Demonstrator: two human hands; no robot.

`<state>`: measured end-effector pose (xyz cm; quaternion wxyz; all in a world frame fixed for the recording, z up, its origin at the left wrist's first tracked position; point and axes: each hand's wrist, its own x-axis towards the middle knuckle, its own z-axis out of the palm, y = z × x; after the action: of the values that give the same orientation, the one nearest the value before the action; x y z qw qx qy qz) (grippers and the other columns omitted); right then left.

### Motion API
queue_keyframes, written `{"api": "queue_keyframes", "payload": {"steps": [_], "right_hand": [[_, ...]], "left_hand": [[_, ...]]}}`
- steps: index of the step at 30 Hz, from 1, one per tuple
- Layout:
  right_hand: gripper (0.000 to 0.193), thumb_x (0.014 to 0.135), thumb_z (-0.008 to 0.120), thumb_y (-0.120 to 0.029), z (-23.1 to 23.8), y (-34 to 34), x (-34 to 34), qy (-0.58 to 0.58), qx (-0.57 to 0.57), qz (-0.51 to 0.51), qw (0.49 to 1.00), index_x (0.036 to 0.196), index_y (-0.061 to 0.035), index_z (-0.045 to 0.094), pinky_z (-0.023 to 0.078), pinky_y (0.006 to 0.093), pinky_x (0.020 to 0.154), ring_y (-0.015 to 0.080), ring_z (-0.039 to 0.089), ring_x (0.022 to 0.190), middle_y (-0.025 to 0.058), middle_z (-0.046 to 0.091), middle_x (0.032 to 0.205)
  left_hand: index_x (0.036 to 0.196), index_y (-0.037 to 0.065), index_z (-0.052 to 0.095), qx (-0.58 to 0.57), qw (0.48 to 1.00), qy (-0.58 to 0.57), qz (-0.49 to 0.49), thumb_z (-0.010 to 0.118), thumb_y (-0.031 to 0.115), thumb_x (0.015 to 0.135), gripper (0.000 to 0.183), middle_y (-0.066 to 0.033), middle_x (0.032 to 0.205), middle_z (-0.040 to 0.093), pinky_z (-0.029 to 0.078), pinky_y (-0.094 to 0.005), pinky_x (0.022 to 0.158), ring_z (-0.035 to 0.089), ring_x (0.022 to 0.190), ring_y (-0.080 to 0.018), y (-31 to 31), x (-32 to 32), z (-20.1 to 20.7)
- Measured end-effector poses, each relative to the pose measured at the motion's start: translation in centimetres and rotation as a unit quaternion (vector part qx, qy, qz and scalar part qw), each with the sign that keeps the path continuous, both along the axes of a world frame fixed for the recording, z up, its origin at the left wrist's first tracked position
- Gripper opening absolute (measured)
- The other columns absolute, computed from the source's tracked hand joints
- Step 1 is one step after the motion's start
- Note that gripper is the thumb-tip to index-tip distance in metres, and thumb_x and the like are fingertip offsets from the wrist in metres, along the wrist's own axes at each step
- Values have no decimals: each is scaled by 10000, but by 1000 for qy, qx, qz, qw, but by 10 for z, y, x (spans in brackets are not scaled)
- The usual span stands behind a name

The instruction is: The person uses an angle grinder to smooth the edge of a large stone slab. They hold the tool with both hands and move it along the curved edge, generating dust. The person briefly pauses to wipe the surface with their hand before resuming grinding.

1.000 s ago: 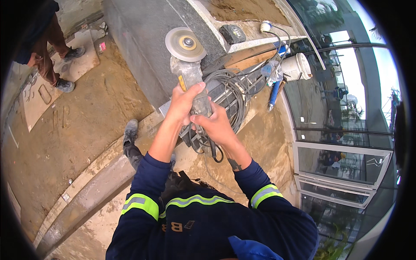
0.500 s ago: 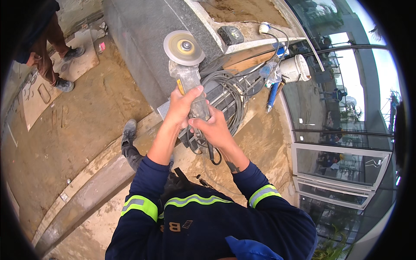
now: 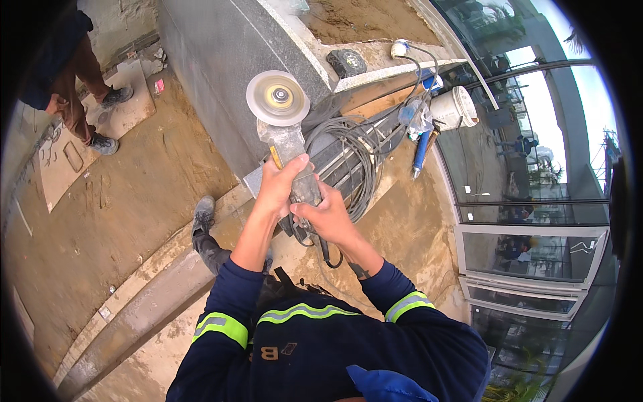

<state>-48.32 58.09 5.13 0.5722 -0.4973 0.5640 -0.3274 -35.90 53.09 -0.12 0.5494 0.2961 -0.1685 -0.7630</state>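
An angle grinder (image 3: pixel 289 144) is held out in front of me, its round pale disc (image 3: pixel 278 98) at the far end, beside the dark grey stone wall (image 3: pixel 207 80). The disc's face looks smeared, as if spinning. My left hand (image 3: pixel 273 187) wraps round the grinder's body, thumb along the top. Closed on the rear part of the same body is my right hand (image 3: pixel 327 213), a little nearer to me. The cord (image 3: pixel 325 251) hangs from the grinder's back end. Whether the disc touches the stone I cannot tell.
Coiled grey cable (image 3: pixel 367 157) lies right of the grinder. Beyond are a white bucket (image 3: pixel 452 110), a blue tube-shaped tool (image 3: pixel 421 154) and a dark squat object (image 3: pixel 346 63) on the ledge. A person (image 3: pixel 79 100) stands at the left. Glass panels (image 3: pixel 516 147) line the right.
The grinder and both hands sit slightly lower in the picture, with the disc drawn a little back toward me and left. The grip is unchanged.
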Motion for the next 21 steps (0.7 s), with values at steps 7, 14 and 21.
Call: {"api": "queue_keyframes", "payload": {"steps": [7, 14, 21], "right_hand": [[373, 858, 731, -69, 7, -20, 1, -11, -5, 10, 1000, 1166, 89, 594, 523, 271, 639, 107, 650, 705, 66, 692, 867], [379, 862, 728, -58, 6, -19, -2, -36, 7, 10, 999, 1183, 91, 593, 524, 275, 639, 110, 648, 695, 68, 693, 867], [515, 846, 733, -73, -4, 0, -9, -29, -23, 13, 999, 1256, 169, 539, 520, 269, 600, 102, 645, 652, 69, 695, 795]], "left_hand": [[1088, 21, 613, 12, 1000, 11, 2, 758, 235, 916, 310, -107, 899, 677, 593, -367, 629, 699, 743, -219, -20, 0, 3], [1102, 10, 594, 7, 1000, -17, -2, 743, 282, 930, 355, -124, 917, 677, 599, -370, 622, 701, 755, -223, -20, 0, 1], [1103, 7, 579, 0, 1000, -20, 6, 730, 296, 941, 364, -129, 923, 669, 603, -370, 624, 701, 766, -226, 1, -6, -4]]}}
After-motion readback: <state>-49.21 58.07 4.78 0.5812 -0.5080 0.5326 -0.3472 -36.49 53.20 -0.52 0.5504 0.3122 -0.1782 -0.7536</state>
